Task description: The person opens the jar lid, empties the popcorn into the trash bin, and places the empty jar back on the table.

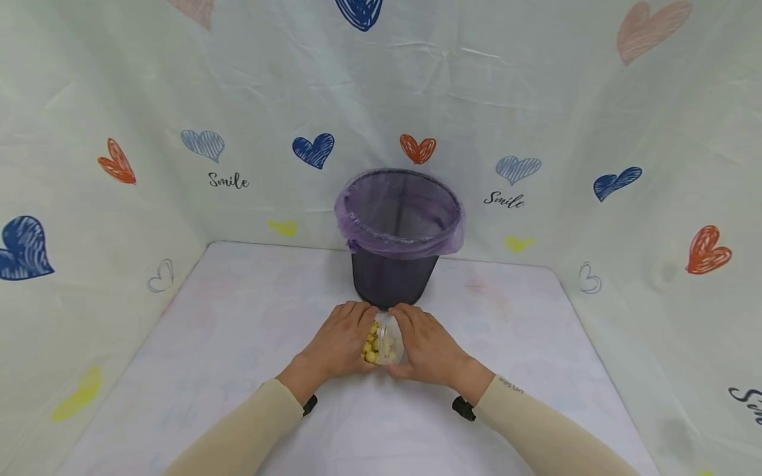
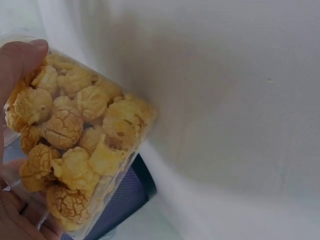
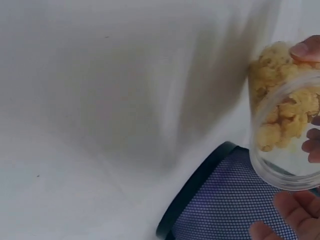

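Between the two hands is a clear jar (image 1: 370, 347) of yellow popcorn, tipped on its side with its round end to the right. My left hand (image 1: 339, 340) grips the body of the jar; in the left wrist view its thumb (image 2: 22, 57) lies across the clear wall. Around the rimmed clear lid (image 3: 265, 162) curl the thumb and fingers of my right hand (image 1: 430, 347). In the right wrist view some right fingertips (image 3: 295, 212) show right below the rim, and the popcorn (image 3: 280, 120) is visible through the jar.
Just beyond the hands a black mesh bin (image 1: 393, 281) stands on the white table (image 1: 268, 311), a purple bag (image 1: 405, 248) folded over its rim. A white cloth backdrop (image 1: 262, 79) printed with hearts surrounds the table at the back and sides.
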### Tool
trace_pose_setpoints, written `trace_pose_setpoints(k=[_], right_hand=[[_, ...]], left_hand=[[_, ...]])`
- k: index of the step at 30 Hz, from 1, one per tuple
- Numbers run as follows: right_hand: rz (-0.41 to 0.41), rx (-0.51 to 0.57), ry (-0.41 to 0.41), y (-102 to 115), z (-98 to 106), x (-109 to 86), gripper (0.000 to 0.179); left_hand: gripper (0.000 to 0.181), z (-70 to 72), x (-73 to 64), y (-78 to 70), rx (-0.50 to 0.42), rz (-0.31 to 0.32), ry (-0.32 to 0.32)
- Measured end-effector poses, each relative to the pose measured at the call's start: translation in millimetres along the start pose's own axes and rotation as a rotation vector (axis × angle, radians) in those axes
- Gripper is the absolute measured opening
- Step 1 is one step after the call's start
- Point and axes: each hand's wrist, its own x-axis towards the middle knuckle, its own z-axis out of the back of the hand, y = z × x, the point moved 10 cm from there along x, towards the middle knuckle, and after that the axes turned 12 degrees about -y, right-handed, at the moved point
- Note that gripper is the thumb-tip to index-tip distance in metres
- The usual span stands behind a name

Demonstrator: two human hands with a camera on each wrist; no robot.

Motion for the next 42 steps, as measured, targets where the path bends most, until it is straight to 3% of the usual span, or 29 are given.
trace_pose_setpoints(k=[3, 7, 16, 27, 38, 42], right_hand=[[-0.040, -0.013, 0.017, -3.6, -0.1, 1.7, 0.098], [-0.031, -0.040, 0.035, -3.2, -0.3, 3.1, 0.096], [0.134, -0.160, 0.023, 11.1, 0.7, 5.3, 0.098], [0.029, -0.155, 0.045, -2.4, 0.0, 4.6, 0.104], [0.128, -0.207, 0.022, 5.3, 0.5, 6.6, 0.104], [0.079, -0.166, 0.022, 2.1, 0.5, 5.6, 0.105]], left_hand=[[0.107, 0.3, -0.2, -0.4, -0.004, 0.001, 0.006], [0.108, 0.6, 0.1, -1.2, -0.005, 0.000, 0.010], [0.105, 1.8, 2.5, -1.8, 0.016, 0.003, 0.014], [0.106, 3.3, 1.7, 1.0, -0.017, 0.017, 0.005], [0.104, 4.5, 5.4, -1.8, 0.038, -0.007, 0.001], [0.104, 4.8, 5.3, -0.9, 0.048, -0.005, 0.000]])
